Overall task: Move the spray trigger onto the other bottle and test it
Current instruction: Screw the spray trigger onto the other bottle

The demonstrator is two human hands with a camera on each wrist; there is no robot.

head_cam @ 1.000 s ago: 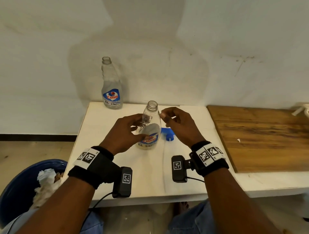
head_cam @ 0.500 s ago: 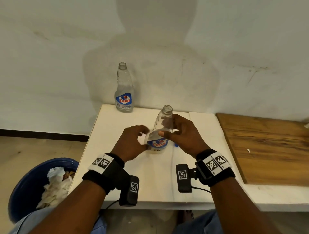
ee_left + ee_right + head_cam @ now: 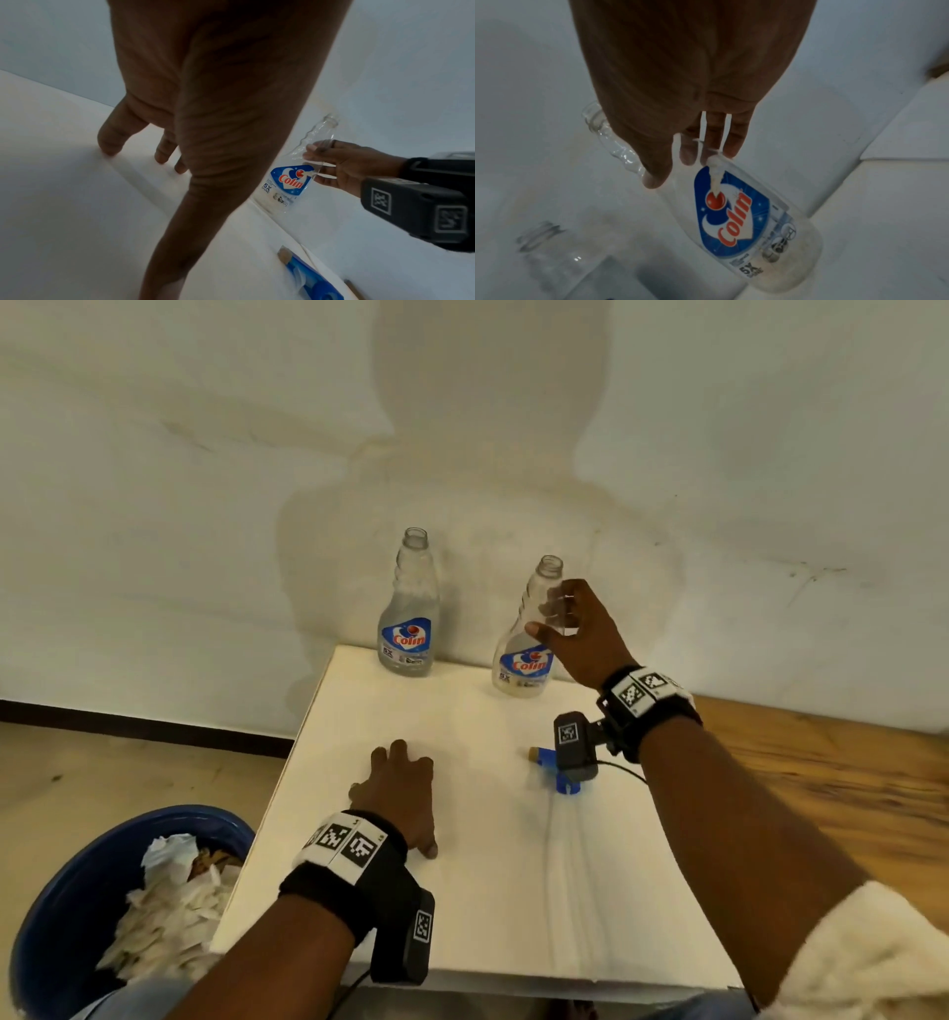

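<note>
One grip (image 3: pixel 575 634) curled round a bottle (image 3: pixel 524 660) (open-necked, tilted).

Two uncapped clear bottles (image 3: pixel 409 613) (image 3: pixel 524 654) upright at table's back, blue spray trigger (image 3: pixel 557 770) lying nearer

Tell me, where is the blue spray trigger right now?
In the head view the spray trigger lies on the white table, right of the left hand and partly hidden under the right wrist's camera.
</note>
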